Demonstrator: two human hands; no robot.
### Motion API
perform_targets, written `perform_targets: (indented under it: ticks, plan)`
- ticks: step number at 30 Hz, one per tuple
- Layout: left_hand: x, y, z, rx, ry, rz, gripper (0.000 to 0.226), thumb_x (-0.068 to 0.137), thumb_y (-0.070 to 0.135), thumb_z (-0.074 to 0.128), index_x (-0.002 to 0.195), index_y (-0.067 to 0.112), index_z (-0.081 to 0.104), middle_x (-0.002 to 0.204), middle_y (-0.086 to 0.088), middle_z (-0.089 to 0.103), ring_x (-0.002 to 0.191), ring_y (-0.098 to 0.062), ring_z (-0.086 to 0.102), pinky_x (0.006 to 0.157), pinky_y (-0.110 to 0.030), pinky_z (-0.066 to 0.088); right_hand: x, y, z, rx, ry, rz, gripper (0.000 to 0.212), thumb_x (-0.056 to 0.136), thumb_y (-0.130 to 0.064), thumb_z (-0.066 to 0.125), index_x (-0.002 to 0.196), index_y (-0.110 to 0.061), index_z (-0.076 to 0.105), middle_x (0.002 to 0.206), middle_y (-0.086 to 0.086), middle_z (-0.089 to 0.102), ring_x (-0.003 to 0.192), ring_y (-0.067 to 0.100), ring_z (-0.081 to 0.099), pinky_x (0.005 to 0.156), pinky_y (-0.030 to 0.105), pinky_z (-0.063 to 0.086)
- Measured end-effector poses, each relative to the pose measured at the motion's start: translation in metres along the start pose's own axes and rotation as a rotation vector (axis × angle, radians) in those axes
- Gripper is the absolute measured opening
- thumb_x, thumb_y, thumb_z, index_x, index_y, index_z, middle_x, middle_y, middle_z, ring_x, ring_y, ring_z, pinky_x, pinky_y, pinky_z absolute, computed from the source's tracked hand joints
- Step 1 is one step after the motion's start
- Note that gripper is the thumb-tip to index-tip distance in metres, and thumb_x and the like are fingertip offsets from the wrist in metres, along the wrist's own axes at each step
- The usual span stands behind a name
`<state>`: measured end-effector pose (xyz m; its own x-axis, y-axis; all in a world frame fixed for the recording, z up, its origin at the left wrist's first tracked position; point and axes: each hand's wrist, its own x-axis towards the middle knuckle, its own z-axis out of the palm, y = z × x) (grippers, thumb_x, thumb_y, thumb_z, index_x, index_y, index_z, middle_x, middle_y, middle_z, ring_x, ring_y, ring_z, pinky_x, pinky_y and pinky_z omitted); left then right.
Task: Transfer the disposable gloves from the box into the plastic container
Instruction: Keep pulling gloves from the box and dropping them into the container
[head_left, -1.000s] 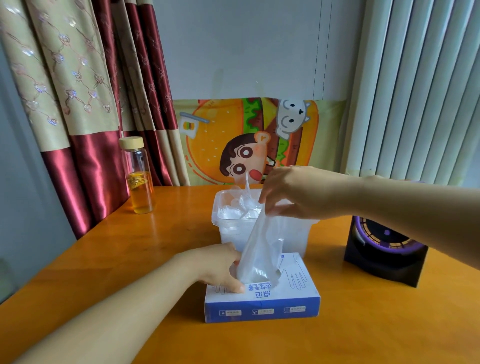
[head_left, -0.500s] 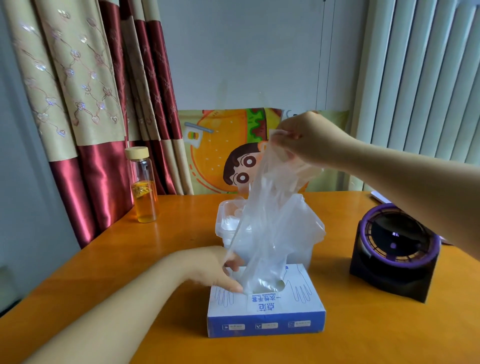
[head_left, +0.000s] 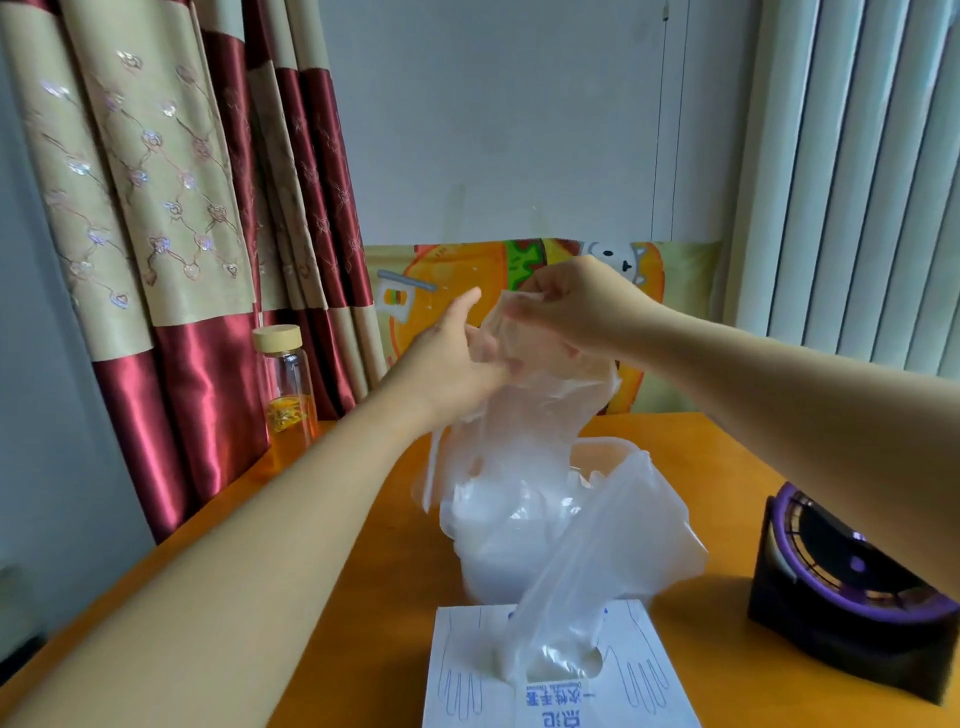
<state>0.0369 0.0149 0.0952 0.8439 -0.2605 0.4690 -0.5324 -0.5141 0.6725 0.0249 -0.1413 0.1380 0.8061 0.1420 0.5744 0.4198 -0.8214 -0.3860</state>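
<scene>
A white and blue glove box lies at the bottom centre of the orange table. Another clear glove sticks up out of its slot. Behind it stands the clear plastic container, mostly hidden by gloves piled inside. Above the container hangs a clear disposable glove. My right hand pinches its top edge. My left hand is raised beside it, its fingers touching and partly behind the thin plastic; I cannot tell whether they grip it.
A glass bottle with a wooden cap and amber liquid stands at the left near the red and beige curtains. A black and purple device sits on the right of the table. A cartoon-print panel leans against the back wall.
My left hand has left the glove box and risen to the hanging glove. The right hand still holds the glove up. The view has moved closer and lower.
</scene>
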Motion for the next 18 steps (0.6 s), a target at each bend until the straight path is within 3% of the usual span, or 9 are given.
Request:
perform_targets:
  ticks: [2, 4, 7, 10, 12, 14, 15, 17, 18]
  plan:
    - [0.017, -0.006, 0.000, 0.078, 0.053, -0.005, 0.056, 0.090, 0.024, 0.060, 0.142, 0.028, 0.041, 0.101, 0.006, 0.065, 0.091, -0.010, 0.063, 0.064, -0.015, 0.047, 0.008, 0.006, -0.002, 0.067, 0.035, 0.032, 0.023, 0.093, -0.037, 0.055, 0.086, -0.018, 0.068, 0.045, -0.003, 0.050, 0.030, 0.002, 0.042, 0.036, 0.011, 0.032]
    - [0.033, -0.014, -0.004, 0.051, 0.026, -0.062, 0.039, 0.092, 0.021, 0.056, 0.130, 0.028, 0.054, 0.093, 0.006, 0.070, 0.086, -0.008, 0.066, 0.074, -0.022, 0.052, 0.014, 0.018, -0.003, 0.107, 0.051, 0.068, 0.021, 0.093, -0.038, 0.055, 0.096, -0.021, 0.068, 0.053, 0.001, 0.056, 0.038, 0.003, 0.044, 0.041, 0.013, 0.036]
    - [0.053, -0.022, -0.005, 0.011, -0.087, -0.134, 0.035, 0.091, 0.019, 0.057, 0.125, 0.027, 0.058, 0.087, 0.007, 0.073, 0.085, -0.013, 0.070, 0.084, -0.036, 0.056, 0.018, 0.046, 0.000, 0.107, 0.060, 0.150, 0.022, 0.093, -0.035, 0.055, 0.081, -0.020, 0.065, 0.062, 0.004, 0.057, 0.047, 0.009, 0.045, 0.043, 0.018, 0.035]
    - [0.069, -0.029, 0.003, 0.216, -0.094, -0.119, 0.040, 0.092, 0.017, 0.053, 0.130, 0.023, 0.052, 0.088, 0.006, 0.068, 0.073, -0.013, 0.063, 0.058, -0.017, 0.049, 0.013, 0.078, 0.012, 0.018, 0.040, 0.247, 0.038, 0.095, -0.026, 0.052, 0.059, -0.013, 0.052, 0.053, 0.002, 0.045, 0.045, 0.013, 0.038, 0.037, 0.016, 0.029]
    - [0.077, -0.033, 0.012, 0.446, -0.038, -0.073, 0.044, 0.092, 0.020, 0.056, 0.135, 0.024, 0.048, 0.109, 0.005, 0.060, 0.088, -0.014, 0.059, 0.071, -0.021, 0.047, 0.008, 0.101, 0.027, -0.041, -0.016, 0.323, 0.031, 0.093, -0.023, 0.053, 0.068, -0.006, 0.060, 0.059, 0.005, 0.049, 0.053, 0.019, 0.043, 0.046, 0.022, 0.035]
    - [0.074, -0.031, 0.020, 0.714, 0.110, 0.081, 0.045, 0.092, 0.022, 0.059, 0.136, 0.028, 0.048, 0.130, 0.002, 0.050, 0.115, -0.020, 0.051, 0.097, -0.035, 0.041, -0.001, 0.117, 0.041, -0.073, -0.052, 0.359, 0.026, 0.089, -0.023, 0.054, 0.071, -0.006, 0.062, 0.065, 0.008, 0.053, 0.061, 0.022, 0.046, 0.054, 0.026, 0.037]
    - [0.072, -0.027, 0.027, 0.778, 0.198, 0.252, 0.043, 0.092, 0.019, 0.059, 0.134, 0.028, 0.051, 0.131, 0.002, 0.050, 0.118, -0.022, 0.049, 0.100, -0.038, 0.036, -0.004, 0.125, 0.048, -0.077, -0.064, 0.368, 0.028, 0.088, -0.024, 0.054, 0.071, -0.004, 0.062, 0.066, 0.010, 0.056, 0.062, 0.024, 0.048, 0.054, 0.027, 0.040]
    - [0.061, -0.015, 0.042, 0.772, 0.216, 0.697, 0.036, 0.088, 0.011, 0.059, 0.121, 0.026, 0.062, 0.118, 0.000, 0.058, 0.105, -0.023, 0.056, 0.093, -0.039, 0.041, -0.012, 0.132, 0.056, -0.107, -0.094, 0.368, 0.029, 0.088, -0.031, 0.055, 0.080, -0.007, 0.067, 0.075, 0.009, 0.066, 0.067, 0.026, 0.058, 0.058, 0.031, 0.049]
    - [0.057, -0.013, 0.052, 0.801, 0.086, 0.865, 0.031, 0.087, 0.013, 0.060, 0.115, 0.026, 0.065, 0.112, 0.001, 0.061, 0.098, -0.022, 0.059, 0.088, -0.038, 0.045, -0.015, 0.135, 0.059, -0.134, -0.102, 0.358, 0.029, 0.088, -0.036, 0.056, 0.082, -0.009, 0.067, 0.077, 0.007, 0.066, 0.070, 0.026, 0.060, 0.059, 0.031, 0.050]
